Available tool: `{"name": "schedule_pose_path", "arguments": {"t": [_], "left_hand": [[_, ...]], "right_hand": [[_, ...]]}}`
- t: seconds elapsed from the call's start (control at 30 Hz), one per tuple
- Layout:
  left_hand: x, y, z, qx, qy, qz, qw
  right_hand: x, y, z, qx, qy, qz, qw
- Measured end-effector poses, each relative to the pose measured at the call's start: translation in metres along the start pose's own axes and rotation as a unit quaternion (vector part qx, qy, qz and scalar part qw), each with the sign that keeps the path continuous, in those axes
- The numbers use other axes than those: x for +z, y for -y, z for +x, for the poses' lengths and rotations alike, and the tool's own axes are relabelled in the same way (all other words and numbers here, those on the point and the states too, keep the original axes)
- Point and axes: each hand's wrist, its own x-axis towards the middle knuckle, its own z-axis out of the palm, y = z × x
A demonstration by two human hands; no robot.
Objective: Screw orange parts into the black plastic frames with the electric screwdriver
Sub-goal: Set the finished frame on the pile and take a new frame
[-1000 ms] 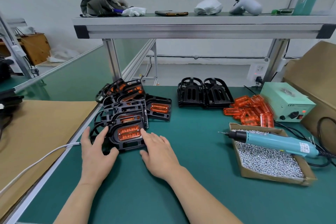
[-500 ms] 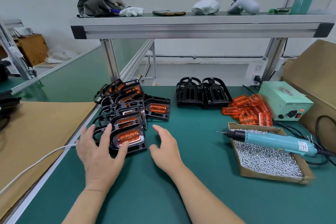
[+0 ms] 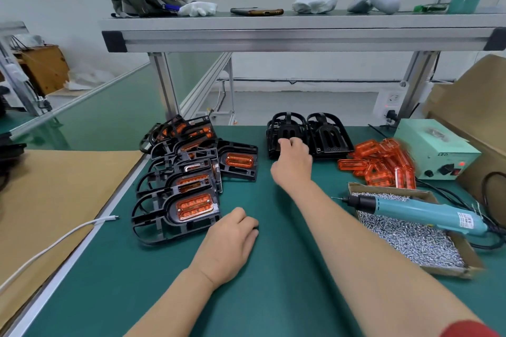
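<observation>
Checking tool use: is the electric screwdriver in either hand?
No, the electric screwdriver lies on the screw box, clear of the left hand and right hand.

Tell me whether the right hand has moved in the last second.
Yes. The right hand left the finished pile and reached forward to the empty black frames, gripping one.

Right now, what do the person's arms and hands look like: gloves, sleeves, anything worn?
The left hand and right hand are bare: no gloves, rings or watch visible. Both forearms are uncovered. A red sleeve edge shows high on the right arm.
</observation>
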Motion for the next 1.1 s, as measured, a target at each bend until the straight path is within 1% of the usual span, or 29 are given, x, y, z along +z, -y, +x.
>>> {"name": "schedule_pose_path", "arguments": {"t": [0.07,0.13,0.2,0.3,0.43,0.6,0.73,0.83,0.97,1.1], "left_hand": [[-0.001,0.0,0.0,-0.005,0.004,-0.009,1.0],[-0.001,0.0,0.0,-0.009,0.003,-0.014,1.0],[-0.001,-0.001,0.001,-0.014,0.002,-0.018,1.0],[-0.001,-0.002,0.002,-0.019,0.004,-0.022,1.0],[-0.001,-0.003,0.002,-0.02,0.005,-0.023,1.0],[-0.001,-0.001,0.002,-0.021,0.009,-0.02,1.0],[-0.001,0.0,0.002,-0.02,0.011,-0.018,1.0],[0.0,0.0,0.003,-0.022,0.013,-0.018,1.0],[0.0,0.001,0.002,-0.022,0.016,-0.02,0.999],[0.0,0.0,0.002,-0.022,0.014,-0.021,0.999]], "right_hand": [[0.001,-0.011,0.015,-0.01,0.026,-0.082,0.996],[0.003,-0.021,0.024,-0.03,0.057,-0.139,0.988],[0.006,-0.029,0.029,-0.05,0.083,-0.178,0.979],[0.009,-0.035,0.034,-0.073,0.088,-0.205,0.972],[0.007,-0.036,0.036,-0.104,0.065,-0.214,0.969],[0.005,-0.034,0.031,-0.13,0.008,-0.216,0.968],[0.001,-0.036,0.026,-0.163,0.006,-0.218,0.962],[-0.001,-0.039,0.018,-0.186,0.015,-0.197,0.963],[-0.011,-0.042,0.004,-0.185,0.005,-0.166,0.969],[-0.025,-0.048,-0.008,-0.186,-0.036,-0.146,0.971]]}}
